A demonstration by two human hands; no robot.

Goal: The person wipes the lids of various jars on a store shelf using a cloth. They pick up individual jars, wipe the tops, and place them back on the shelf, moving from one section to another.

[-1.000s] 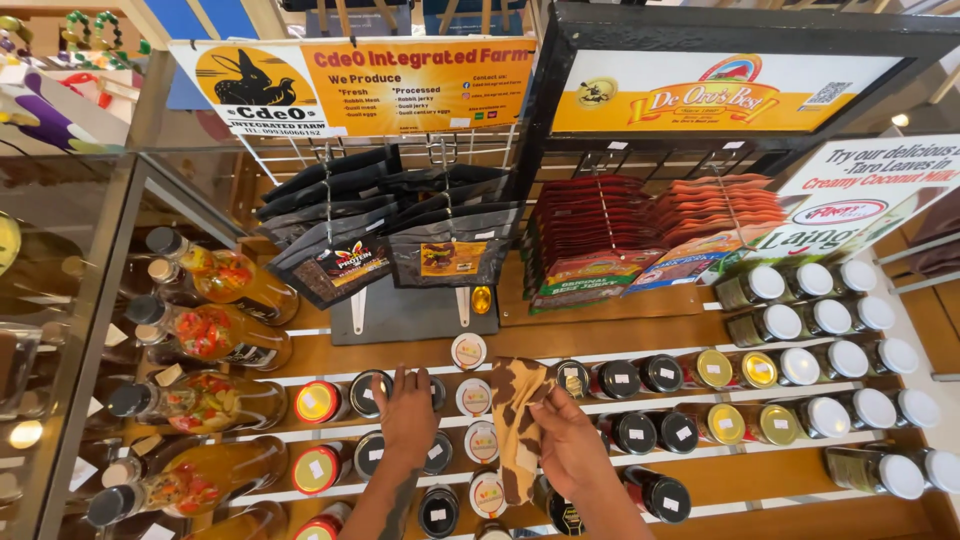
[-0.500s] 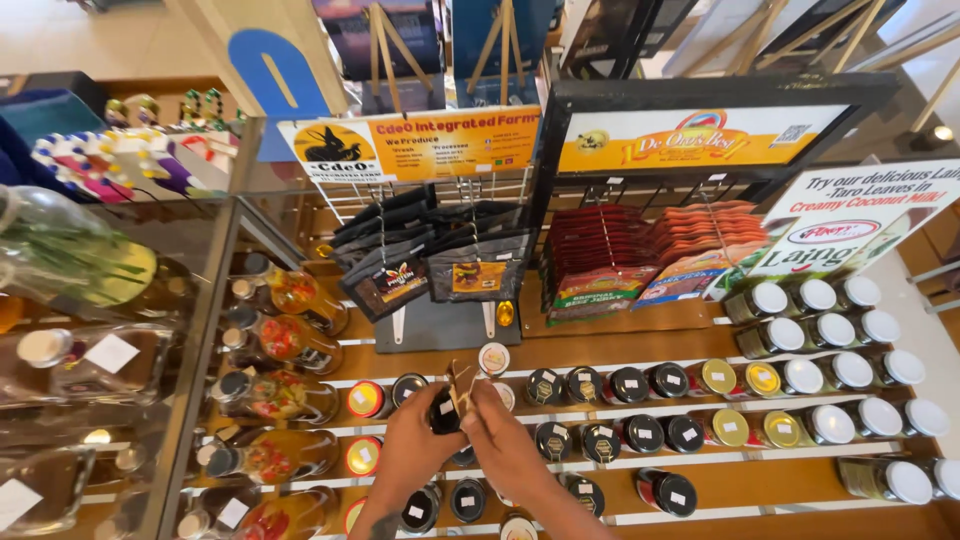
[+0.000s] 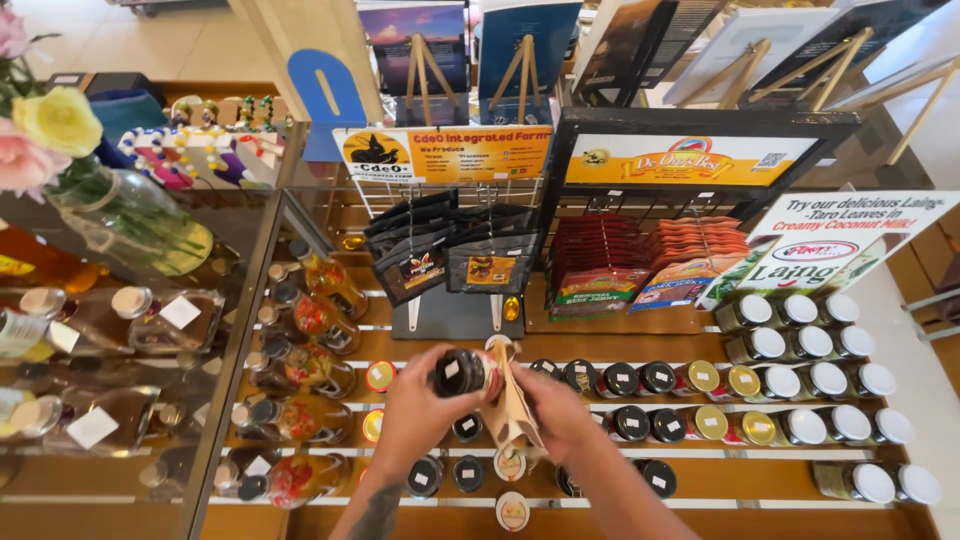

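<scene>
Mid-wrap: jar going into a brown paper sleeve over the shelf

Currently the person is standing over a wooden stepped display shelf (image 3: 690,490) carrying rows of small jars, some with white lids (image 3: 828,378), some with gold lids (image 3: 743,380), some with black lids (image 3: 628,421). Black hanging pouches (image 3: 452,255) and red packets (image 3: 648,262) are hanging on racks behind, under an orange sign (image 3: 445,152). Bottles with red contents (image 3: 305,318) are lining the left edge, beside a glass case (image 3: 120,330) with a flower vase (image 3: 125,215) on top.

Left hand (image 3: 418,405) is curling around a dark jar with a black lid (image 3: 465,372), fingers closed on its body, holding it tilted on its side just above the middle shelf rows. Right hand (image 3: 560,410) is pinching a brown paper wrapper (image 3: 512,405), which is hanging down just beside the jar and touching it. Whether the paper is a bag or a flat sleeve cannot be told from this angle.

Step in hand, as a judgement: the jar and the paper are being brought together, jar not yet covered. Next move is likely calling for the right hand to keep the paper open or taut while the left is turning the jar into it, keeping a firm grip so it is not dropping onto the jars below.
</scene>
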